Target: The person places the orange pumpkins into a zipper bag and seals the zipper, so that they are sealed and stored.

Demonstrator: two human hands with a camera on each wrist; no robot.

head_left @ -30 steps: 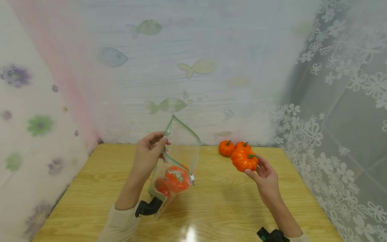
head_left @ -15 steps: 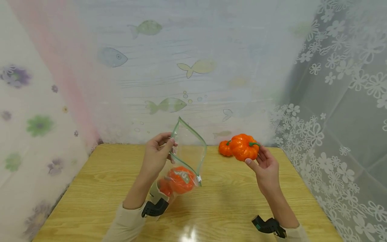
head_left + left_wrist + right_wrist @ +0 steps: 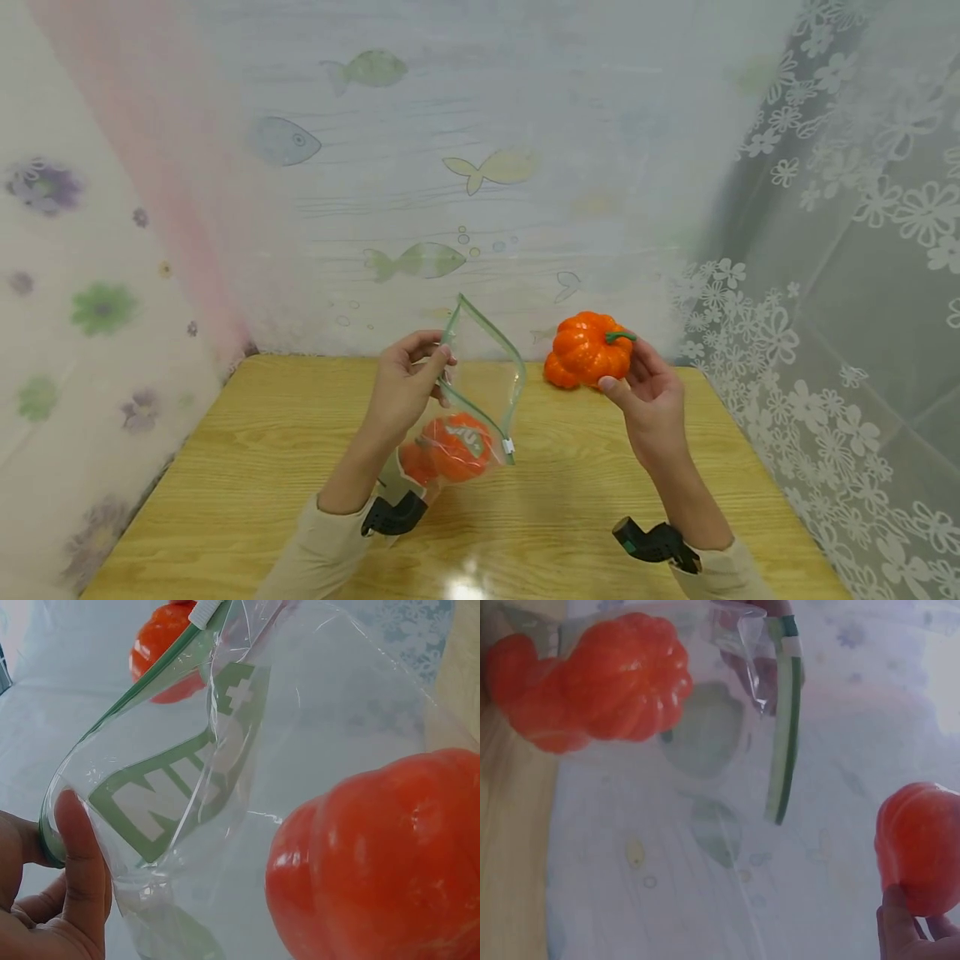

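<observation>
My left hand pinches the rim of a clear zip bag with a green seal and white slider. The bag's mouth gapes open. Inside it lie orange toy pumpkins, which also show through the plastic in the right wrist view. To the right, my right hand holds another orange pumpkin with a green stem, thumb below and fingers behind, apart from the bag. In the right wrist view that held pumpkin is at the right edge. Behind it a smaller-looking pumpkin is partly hidden on the table.
A wood-grain table lies under both hands. Its back edge meets a curtain printed with fish, and flowered sheets hang at both sides. A black camera mount sits on each wrist.
My left hand has carried the bag to the right. My right hand has raised its pumpkin and shifted it slightly left, so it now covers more of the pumpkins behind.
</observation>
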